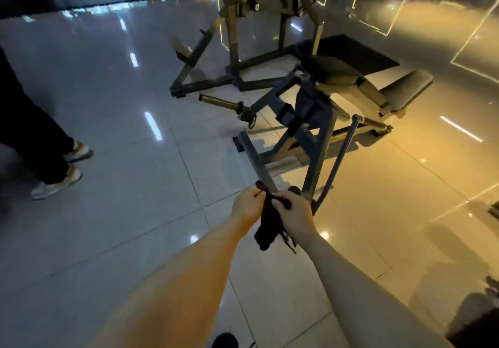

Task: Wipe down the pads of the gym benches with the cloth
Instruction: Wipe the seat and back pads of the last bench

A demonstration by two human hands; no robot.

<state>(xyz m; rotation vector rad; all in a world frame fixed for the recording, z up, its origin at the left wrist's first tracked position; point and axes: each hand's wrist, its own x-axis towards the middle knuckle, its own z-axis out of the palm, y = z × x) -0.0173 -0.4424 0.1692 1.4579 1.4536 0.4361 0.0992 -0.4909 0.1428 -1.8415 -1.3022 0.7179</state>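
Note:
A dark cloth (267,226) with frayed ends hangs between my two hands in front of me. My left hand (247,204) pinches its top end, and my right hand (294,214) grips it just to the right. Ahead stands a gym bench machine with a dark seat pad (329,71) and a second flat pad (405,90) further right. Both hands are well short of the pads, above the machine's near metal frame (318,158).
A larger steel rack (232,59) stands behind the bench. A person's legs and pale shoes (58,183) are at the left on the glossy tiled floor (135,185). A dark mat (351,50) lies under the far machine. My shoe tip (225,341) shows at the bottom.

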